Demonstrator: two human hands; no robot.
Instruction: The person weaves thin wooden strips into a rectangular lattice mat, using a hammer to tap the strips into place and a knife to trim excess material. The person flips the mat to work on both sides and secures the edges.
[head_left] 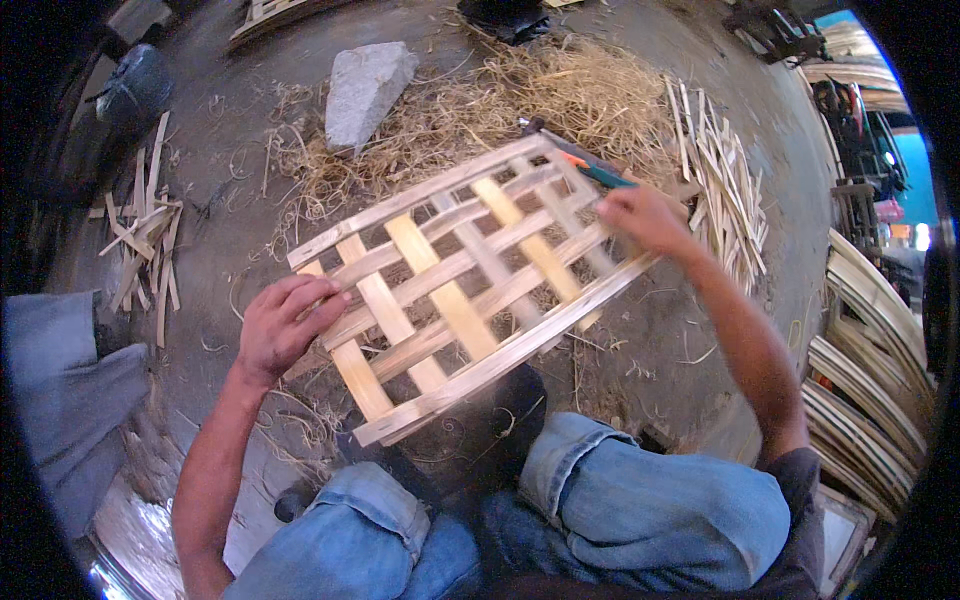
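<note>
A woven lattice panel (440, 280) of pale wooden strips is held tilted above my knees, framed by long strips along its far and near sides. My left hand (290, 325) grips its left end, fingers over the top and thumb against the slats. At the panel's far right corner, my right hand (648, 218) is closed around a tool with a teal and orange handle (605, 176). The tool's dark far end lies by the panel's corner, and its kind is unclear. Whether my right hand also touches the panel is hard to tell.
A pale stone block (366, 95) stands beyond the panel, beside a heap of curly wood shavings (580, 90). Loose strips lie in a right pile (728, 195) and a left pile (145, 235). Bundled strips (865, 400) rest at the far right. Grey cloth (65, 390) hangs left.
</note>
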